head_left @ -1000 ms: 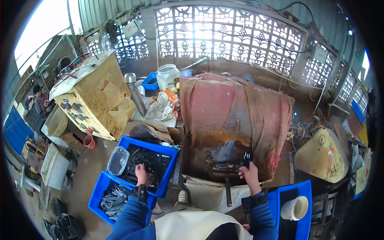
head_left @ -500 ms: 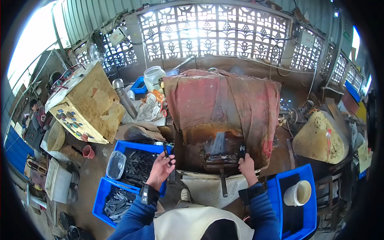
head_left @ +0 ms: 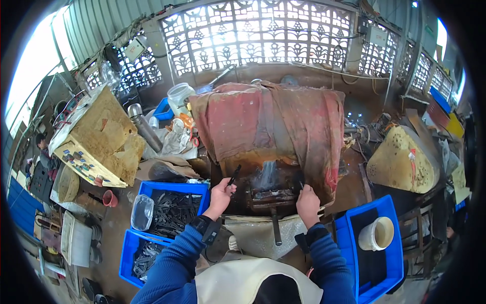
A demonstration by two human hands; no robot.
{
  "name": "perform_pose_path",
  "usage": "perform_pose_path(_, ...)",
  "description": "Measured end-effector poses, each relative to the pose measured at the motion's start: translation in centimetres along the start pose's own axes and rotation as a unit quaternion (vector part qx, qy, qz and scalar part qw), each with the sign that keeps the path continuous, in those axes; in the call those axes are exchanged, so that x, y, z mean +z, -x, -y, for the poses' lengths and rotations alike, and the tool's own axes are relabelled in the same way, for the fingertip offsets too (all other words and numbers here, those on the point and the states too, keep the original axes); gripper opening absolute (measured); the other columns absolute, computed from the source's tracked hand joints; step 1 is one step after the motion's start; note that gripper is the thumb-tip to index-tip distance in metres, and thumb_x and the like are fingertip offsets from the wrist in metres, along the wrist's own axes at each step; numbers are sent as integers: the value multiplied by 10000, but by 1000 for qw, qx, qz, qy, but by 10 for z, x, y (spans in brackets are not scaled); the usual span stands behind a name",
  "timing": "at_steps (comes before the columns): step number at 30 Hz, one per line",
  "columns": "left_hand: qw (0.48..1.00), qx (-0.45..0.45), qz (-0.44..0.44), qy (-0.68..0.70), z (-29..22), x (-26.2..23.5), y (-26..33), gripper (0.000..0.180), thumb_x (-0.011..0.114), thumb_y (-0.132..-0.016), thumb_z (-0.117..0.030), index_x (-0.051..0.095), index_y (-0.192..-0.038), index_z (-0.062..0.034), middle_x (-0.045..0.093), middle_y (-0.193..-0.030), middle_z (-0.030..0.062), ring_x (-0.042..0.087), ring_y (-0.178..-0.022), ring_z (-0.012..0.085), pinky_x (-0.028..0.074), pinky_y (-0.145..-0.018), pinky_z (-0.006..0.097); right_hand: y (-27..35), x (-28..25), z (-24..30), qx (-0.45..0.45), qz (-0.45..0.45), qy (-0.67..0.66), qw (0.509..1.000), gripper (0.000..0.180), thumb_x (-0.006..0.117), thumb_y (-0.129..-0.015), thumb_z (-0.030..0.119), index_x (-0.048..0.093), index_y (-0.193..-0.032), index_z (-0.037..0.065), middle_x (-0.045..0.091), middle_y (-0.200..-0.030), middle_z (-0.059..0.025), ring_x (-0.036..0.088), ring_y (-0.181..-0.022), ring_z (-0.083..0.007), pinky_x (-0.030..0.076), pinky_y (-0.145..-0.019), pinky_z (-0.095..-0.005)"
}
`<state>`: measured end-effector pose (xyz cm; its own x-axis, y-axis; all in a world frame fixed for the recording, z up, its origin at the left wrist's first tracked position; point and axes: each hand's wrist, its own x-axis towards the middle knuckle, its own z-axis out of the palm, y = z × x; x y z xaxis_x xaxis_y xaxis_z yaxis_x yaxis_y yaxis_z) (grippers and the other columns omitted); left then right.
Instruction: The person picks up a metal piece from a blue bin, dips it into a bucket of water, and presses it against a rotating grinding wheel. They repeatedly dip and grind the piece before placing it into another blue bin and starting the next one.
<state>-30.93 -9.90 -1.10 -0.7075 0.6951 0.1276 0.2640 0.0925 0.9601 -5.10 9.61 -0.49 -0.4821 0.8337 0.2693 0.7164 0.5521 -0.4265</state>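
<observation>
My left hand (head_left: 219, 199) is closed around a slim dark metal piece (head_left: 234, 175), whose end points up and away from me. It hangs just left of a dark metal rest with a bar handle (head_left: 276, 228). Right of the rest, my right hand (head_left: 308, 204) is closed on another small dark piece (head_left: 300, 179), mostly lost against the dark opening. Between the hands, water (head_left: 267, 174) sprays down inside a machine draped with a stained red cloth (head_left: 233, 119). Its inner working part is hidden.
Two blue bins (head_left: 203, 204) at the left hold dark metal strips (head_left: 174, 213) and a clear plastic tub (head_left: 142, 212). Blue bins (head_left: 349, 253) at the right carry a whitish bucket (head_left: 375, 234). A worn control box (head_left: 98, 137) stands far left; a person is beyond it.
My left hand, with the dark piece, has moved right and forward from above the left bin to the machine opening. My right hand stays near the rest. The view has shifted slightly.
</observation>
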Motion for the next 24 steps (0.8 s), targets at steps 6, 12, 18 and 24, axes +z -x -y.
perform_pose_path(6,1000,-10,-25,-14,26,10,2,278,465,-921,63,602,-1136,-47,675,-853,38,632,-761,103,508,-668,255,-1,-2,0,-10,-14,-14,1000,131,538,-912,150,517,-963,31,632,-934,-205,647,-769,-406,525,-652,-490)
perform_pose_path(12,998,-6,-41,-47,25,9,4,281,475,-903,73,613,-1118,-45,680,-836,61,655,-744,134,527,-682,278,-1,0,-1,1,-21,-31,999,139,557,-903,150,530,-963,27,635,-924,-209,635,-770,-419,513,-669,-509)
perform_pose_path(18,997,-7,-42,-71,32,8,3,303,492,-870,85,617,-1114,-45,683,-803,76,661,-726,153,533,-691,291,-1,-5,2,-7,-23,-16,1000,114,537,-908,144,525,-935,34,633,-921,-197,647,-760,-402,524,-643,-486)
perform_pose_path(24,996,-20,-44,-74,28,9,3,309,493,-857,91,620,-1108,-36,686,-799,84,662,-722,156,535,-692,290,-2,-4,2,-5,-16,-27,999,135,561,-900,147,521,-940,24,635,-918,-211,638,-763,-420,518,-660,-514)
